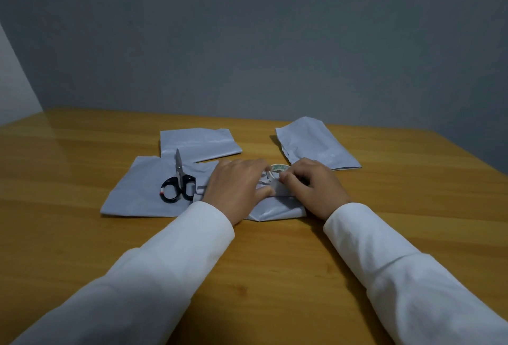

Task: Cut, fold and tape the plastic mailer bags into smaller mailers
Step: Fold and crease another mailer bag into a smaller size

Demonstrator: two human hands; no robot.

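Both hands are down on the folded mailer (277,210), which sits on the desk (82,234) right under them, its near edge poking out below the knuckles. The left hand (237,186) is spread fairly flat, fingers mostly straight, pressing the plastic down. The right hand (310,186) has its fingers curled in and looks like it's pinching a flap or a bit of tape at the fold, though I honestly can't tell which. The tape roll (279,168) is just past the fingertips, between the two hands.

What I'd worry about:

- That plastic is slick and springy. If the left hand eases off before the tape is stuck, the fold probably pops open and the tape lands crooked or sticks to itself.
- The roll is very close to the right hand's fingers, so it could easily get knocked and roll off across the desk.
- Tape grabbing a wrinkle would likely leave a puckered seam that doesn't seal.
- The scissors (178,182) lie to the left of the left hand on a cut sheet (137,193). Dragging the mailer sideways could catch that sheet and shift them.

Two more bag pieces, a far-left piece (198,142) and a far-right piece (319,141), lie beyond the hands, well out of the way.
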